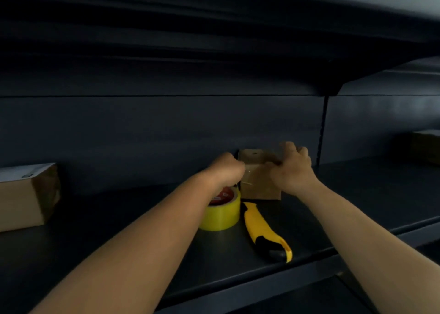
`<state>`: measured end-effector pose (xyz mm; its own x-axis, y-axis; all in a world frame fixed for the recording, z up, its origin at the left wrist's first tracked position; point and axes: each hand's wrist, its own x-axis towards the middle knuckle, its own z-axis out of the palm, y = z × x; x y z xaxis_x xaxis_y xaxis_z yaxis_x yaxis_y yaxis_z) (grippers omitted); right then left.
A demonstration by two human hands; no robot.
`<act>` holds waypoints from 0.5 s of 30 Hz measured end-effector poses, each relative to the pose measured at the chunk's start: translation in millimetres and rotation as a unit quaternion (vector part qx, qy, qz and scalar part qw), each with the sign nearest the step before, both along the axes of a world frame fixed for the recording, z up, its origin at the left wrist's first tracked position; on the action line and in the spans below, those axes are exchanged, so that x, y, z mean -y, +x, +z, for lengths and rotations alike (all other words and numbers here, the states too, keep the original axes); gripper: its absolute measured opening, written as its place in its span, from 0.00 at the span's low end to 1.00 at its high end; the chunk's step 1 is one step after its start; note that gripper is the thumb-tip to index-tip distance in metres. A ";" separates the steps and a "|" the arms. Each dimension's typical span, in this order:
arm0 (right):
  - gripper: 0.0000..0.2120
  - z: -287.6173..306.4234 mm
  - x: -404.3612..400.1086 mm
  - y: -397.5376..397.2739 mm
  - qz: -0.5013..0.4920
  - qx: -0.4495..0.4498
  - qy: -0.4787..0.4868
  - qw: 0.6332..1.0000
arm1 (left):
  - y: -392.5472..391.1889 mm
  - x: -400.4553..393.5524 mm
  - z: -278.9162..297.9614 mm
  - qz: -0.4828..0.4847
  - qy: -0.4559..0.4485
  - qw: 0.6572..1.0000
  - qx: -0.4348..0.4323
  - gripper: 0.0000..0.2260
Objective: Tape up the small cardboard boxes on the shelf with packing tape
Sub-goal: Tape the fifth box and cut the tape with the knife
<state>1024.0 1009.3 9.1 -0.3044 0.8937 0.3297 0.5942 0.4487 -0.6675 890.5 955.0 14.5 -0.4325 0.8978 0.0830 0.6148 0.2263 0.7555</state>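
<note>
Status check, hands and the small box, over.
Both hands, left and right, grip small box. Tape roll, knife lie in front. Nothing blocking.

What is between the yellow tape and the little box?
In the head view, almost nothing: the tape sits right beside the little box, with only a dark sliver of shelf between them.

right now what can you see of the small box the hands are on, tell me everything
The small cardboard box is plain brown and stands on the dark shelf against the back panel. Its top shows a small dark spot. A faint glossy band on its front may be clear tape. The right hand grips its upper right corner; the left hand is curled at its left edge, fingers hidden. The yellow tape roll and the yellow utility knife lie just in front of it.
</note>
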 end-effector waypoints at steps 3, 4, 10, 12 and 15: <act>0.29 -3.5 -15.7 -2.8 0.043 -0.013 -0.060 0.997 | 1.8 -12.5 -2.2 0.011 -0.030 0.999 0.000 0.20; 0.28 -5.0 -20.5 -4.0 0.051 -0.014 -0.072 0.996 | 2.3 -15.1 -3.5 0.013 -0.040 0.999 -0.006 0.21; 0.25 -5.7 -32.9 -9.1 0.074 0.001 -0.080 0.994 | 4.2 -24.0 -5.9 0.022 -0.053 0.998 -0.023 0.23; 0.24 -3.0 -34.1 -9.6 0.073 -0.008 -0.065 0.995 | 4.4 -25.4 -4.1 0.028 -0.043 0.999 -0.010 0.24; 0.23 3.5 -35.9 -8.9 0.076 -0.052 -0.026 0.995 | 5.4 -26.5 1.3 0.025 0.010 0.999 0.026 0.25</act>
<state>1015.1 1045.1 12.6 -0.4047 0.8563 0.3210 0.4492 0.4918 -0.7459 895.9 981.4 15.8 -0.4807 0.8735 0.0770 0.5633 0.2402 0.7906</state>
